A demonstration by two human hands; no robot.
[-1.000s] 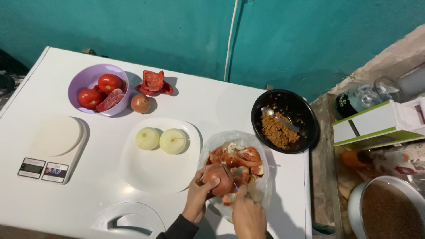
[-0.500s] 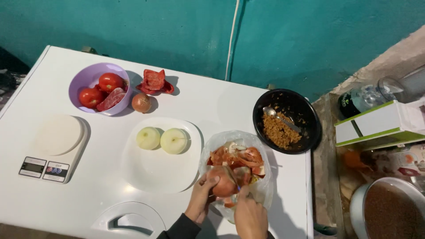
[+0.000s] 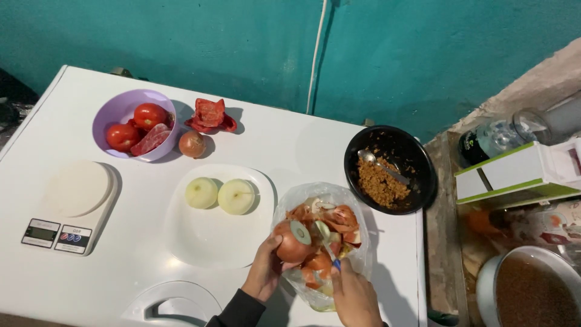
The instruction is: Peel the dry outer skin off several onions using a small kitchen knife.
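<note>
Lifted slightly higher than a moment ago, the onion (image 3: 293, 240) sits gripped in the left hand (image 3: 264, 270) over the clear bag (image 3: 354, 209) of peelings. Beside it, the right hand (image 3: 356, 297) pinches a small knife (image 3: 330, 254). Beyond lie two peeled onions (image 3: 219, 194) on a white plate (image 3: 212, 239).

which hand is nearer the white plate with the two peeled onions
Left. The left hand holds an onion just off the white plate's lower right edge; the right hand sits farther right, over the plastic bag of peels.
</note>
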